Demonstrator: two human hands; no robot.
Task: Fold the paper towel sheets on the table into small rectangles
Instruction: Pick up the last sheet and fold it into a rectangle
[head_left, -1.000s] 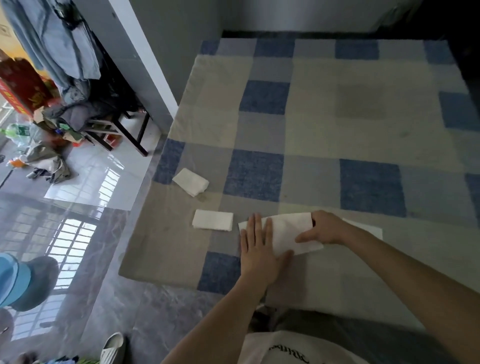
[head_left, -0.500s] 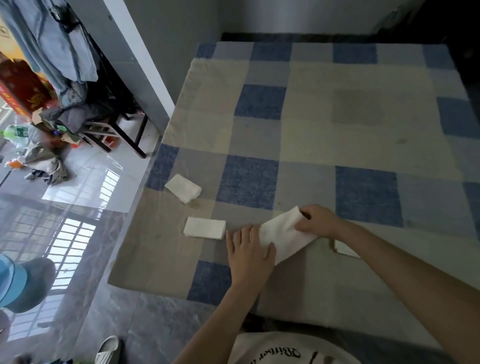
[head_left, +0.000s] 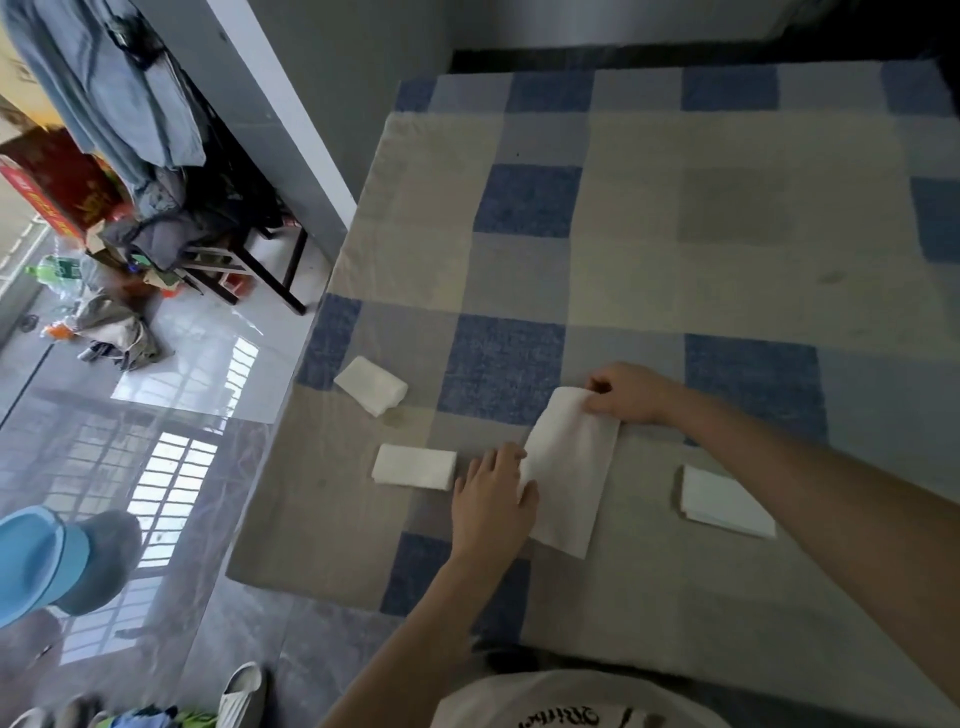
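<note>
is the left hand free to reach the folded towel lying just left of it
Probably yes. The left hand lies right beside the folded towel, with only bare tablecloth between them. But its thumb side rests against the sheet being folded, so it would have to let that go.

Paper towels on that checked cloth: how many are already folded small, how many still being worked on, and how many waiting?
Folded small: 2, one by the cloth's left edge, one beside the left hand
Being folded: 1, far end pinched by the right hand
Waiting: 1 pile
Total: 4
</note>
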